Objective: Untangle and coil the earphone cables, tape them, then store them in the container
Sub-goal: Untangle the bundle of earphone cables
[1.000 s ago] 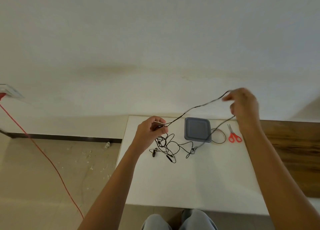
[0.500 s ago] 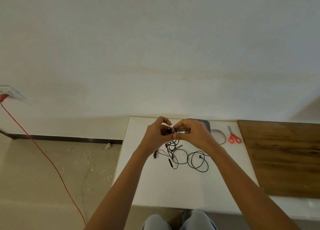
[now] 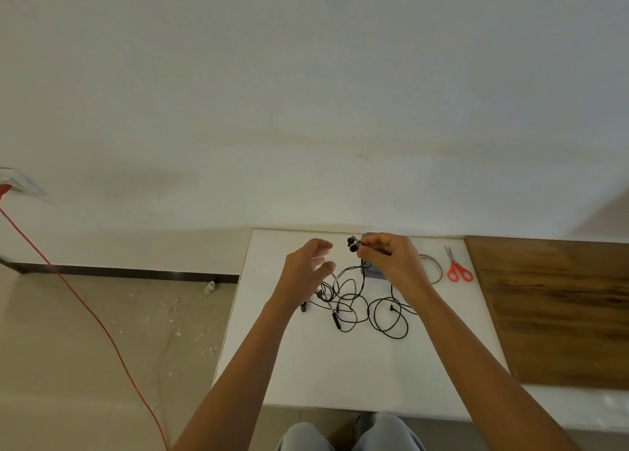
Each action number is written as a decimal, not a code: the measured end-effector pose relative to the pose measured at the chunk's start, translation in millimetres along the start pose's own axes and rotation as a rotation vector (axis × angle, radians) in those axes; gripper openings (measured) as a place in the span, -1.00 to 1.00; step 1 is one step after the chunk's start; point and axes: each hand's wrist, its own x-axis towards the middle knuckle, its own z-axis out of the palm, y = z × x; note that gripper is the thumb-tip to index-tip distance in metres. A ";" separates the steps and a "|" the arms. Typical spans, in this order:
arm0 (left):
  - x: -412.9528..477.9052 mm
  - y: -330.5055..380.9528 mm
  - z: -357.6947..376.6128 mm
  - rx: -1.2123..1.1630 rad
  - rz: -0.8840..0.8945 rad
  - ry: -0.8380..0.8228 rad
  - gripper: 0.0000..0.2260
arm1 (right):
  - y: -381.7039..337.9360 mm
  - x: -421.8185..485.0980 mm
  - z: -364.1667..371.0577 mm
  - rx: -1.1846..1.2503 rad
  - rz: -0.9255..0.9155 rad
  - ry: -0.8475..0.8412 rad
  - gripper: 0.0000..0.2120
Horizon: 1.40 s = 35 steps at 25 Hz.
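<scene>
Earphone cables [image 3: 354,306] are being untangled — right hand [image 3: 391,260] pinching the earbud ends [image 3: 352,244], left hand [image 3: 306,268] hovering open and empty — with loop-by-loop separation likely coming next.

- Earphone cables [image 3: 337,322]: black, tangled in loose loops, lying flat just in front of the container [image 3: 371,273].
- Earbud pair [image 3: 352,243]: lifted, pinched by right hand [image 3: 391,260], at container's left edge.
- Container: grey, mostly hidden.
</scene>
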 end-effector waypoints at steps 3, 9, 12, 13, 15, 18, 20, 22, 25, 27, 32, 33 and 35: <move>-4.0 10.1 -0.2 -0.089 0.042 -0.132 -0.55 | 0.5 -1.7 -5.0 -0.006 0.000 -0.051 -0.93; -4.3 40.7 1.1 -0.320 0.070 -0.080 -0.80 | -10.5 -4.1 -7.1 -0.191 -0.093 -0.249 -0.90; -6.9 48.6 -6.4 -0.288 0.097 0.010 -0.91 | -15.0 -6.9 -15.2 -0.163 -0.081 -0.332 -0.92; -8.1 49.9 -10.2 -0.273 0.092 0.048 -0.93 | -16.0 -8.2 -20.2 -0.166 -0.085 -0.362 -0.96; -10.5 49.9 -18.0 -0.259 0.034 0.101 -0.93 | -17.0 -12.9 -29.7 -0.188 -0.118 -0.393 -0.89; -17.2 43.9 -27.3 -0.294 -0.092 0.104 -0.93 | -18.8 -20.6 -41.1 -0.078 -0.109 -0.324 -0.91; -24.2 39.8 -29.8 -0.333 -0.143 0.082 -0.96 | -16.4 -22.5 -46.7 -0.029 -0.092 -0.221 -0.90; -29.0 37.5 -30.3 -0.339 -0.169 0.040 -0.98 | -13.8 -22.2 -48.8 -0.041 -0.079 -0.157 -0.91; -32.3 38.9 -32.6 -0.291 -0.207 -0.100 -0.85 | -17.5 -25.7 -44.5 -0.062 -0.083 -0.151 -0.91; -35.5 43.3 -32.8 -0.122 -0.210 -0.278 -0.72 | -22.8 -29.7 -40.6 -0.115 -0.122 -0.182 -0.90; -39.9 68.6 -10.7 -0.037 0.045 -0.338 -0.75 | -38.2 -36.3 -34.2 -0.257 -0.229 -0.261 -0.96; -39.2 72.9 -8.5 -0.046 0.050 -0.325 -0.79 | -39.7 -35.8 -34.9 -0.237 -0.211 -0.258 -0.97; -38.5 74.1 -10.2 -0.076 0.013 -0.279 -0.78 | -41.8 -35.8 -41.6 -0.200 -0.161 -0.257 -0.92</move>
